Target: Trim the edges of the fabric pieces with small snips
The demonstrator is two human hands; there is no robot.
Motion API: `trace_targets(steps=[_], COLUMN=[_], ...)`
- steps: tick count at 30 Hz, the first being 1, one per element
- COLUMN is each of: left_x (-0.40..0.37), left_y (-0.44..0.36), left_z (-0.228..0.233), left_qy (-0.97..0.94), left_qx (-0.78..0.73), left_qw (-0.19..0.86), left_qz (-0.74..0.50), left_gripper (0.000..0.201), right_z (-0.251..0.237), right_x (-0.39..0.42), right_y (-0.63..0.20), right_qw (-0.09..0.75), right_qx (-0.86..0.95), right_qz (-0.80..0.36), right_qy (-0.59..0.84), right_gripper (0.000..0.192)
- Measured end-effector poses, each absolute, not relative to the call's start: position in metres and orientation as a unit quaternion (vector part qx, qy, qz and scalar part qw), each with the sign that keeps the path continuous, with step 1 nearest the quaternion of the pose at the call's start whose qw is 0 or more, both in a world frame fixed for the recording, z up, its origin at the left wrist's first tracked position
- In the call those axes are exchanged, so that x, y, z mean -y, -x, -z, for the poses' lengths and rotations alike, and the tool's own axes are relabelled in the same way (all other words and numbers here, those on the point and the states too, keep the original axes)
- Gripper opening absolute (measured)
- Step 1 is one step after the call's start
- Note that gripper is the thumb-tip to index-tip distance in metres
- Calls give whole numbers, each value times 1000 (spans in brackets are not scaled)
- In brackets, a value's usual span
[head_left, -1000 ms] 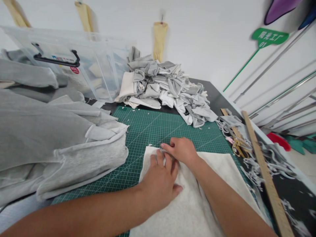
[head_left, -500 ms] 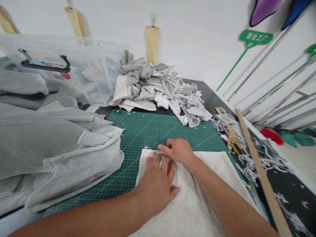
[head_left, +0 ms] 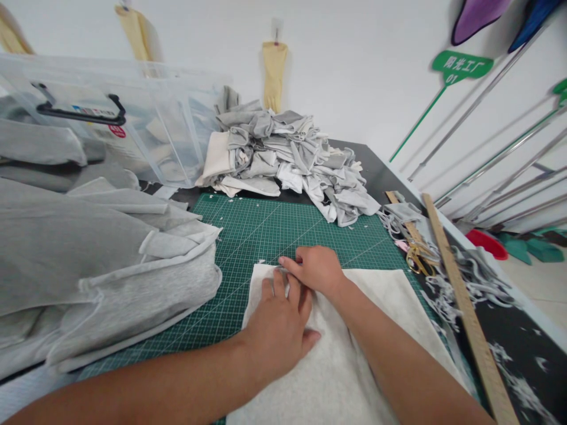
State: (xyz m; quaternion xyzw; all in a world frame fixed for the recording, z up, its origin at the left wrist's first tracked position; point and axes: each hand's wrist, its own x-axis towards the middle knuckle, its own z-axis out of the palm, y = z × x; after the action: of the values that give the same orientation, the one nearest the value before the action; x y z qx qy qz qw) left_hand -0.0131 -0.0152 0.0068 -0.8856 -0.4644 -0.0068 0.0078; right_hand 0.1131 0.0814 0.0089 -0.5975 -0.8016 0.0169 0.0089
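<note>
1. Since half a second earlier, your two hands had slid a little to the left along the cloth's far edge, and the view had barely shifted.
2. Your right hand (head_left: 316, 270) pinched that far edge between thumb and forefinger, its other fingers curled in.
3. Your left hand (head_left: 279, 327) lay flat with fingers spread, pressing the cloth down just beside the right.
4. That off-white fabric piece (head_left: 354, 354), soft, fuzzy and roughly rectangular, lay on the near part of the green gridded cutting mat (head_left: 266, 230).
5. Folded grey knit fabric (head_left: 88, 260) sat at your left, a heap of grey and white scraps (head_left: 287, 153) beyond the mat, and a long wooden ruler (head_left: 460, 301) with gold-handled scissors (head_left: 416, 257) at your right.
</note>
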Motion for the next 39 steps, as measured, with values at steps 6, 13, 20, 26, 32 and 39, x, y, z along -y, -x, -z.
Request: trace_targets(steps=[6, 13, 20, 26, 32, 39], left_x=[15, 15, 16, 15, 14, 16], left_y=[13, 14, 14, 14, 14, 13], left_z=[-7, -9, -11, -11, -13, -12], left_qy=[885, 885, 884, 885, 885, 880], left_qx=[465, 465, 467, 465, 465, 475], left_qw=[17, 19, 16, 12, 18, 7], left_qz=[14, 17, 13, 20, 21, 21], left_gripper=[69, 70, 69, 68, 69, 70], right_z=[-12, -12, -13, -11, -11, -10], right_x=[-81, -85, -87, -86, -85, -86], right_y=[-108, -106, -104, -103, -105, -106], right_qw=[-1, 4, -4, -2, 13, 23], right_qx=[814, 819, 811, 801, 801, 800], right_qz=[-7, -21, -34, -25, -42, -44], right_qy=[581, 574, 584, 598, 596, 598], right_gripper=[67, 66, 64, 59, 62, 61])
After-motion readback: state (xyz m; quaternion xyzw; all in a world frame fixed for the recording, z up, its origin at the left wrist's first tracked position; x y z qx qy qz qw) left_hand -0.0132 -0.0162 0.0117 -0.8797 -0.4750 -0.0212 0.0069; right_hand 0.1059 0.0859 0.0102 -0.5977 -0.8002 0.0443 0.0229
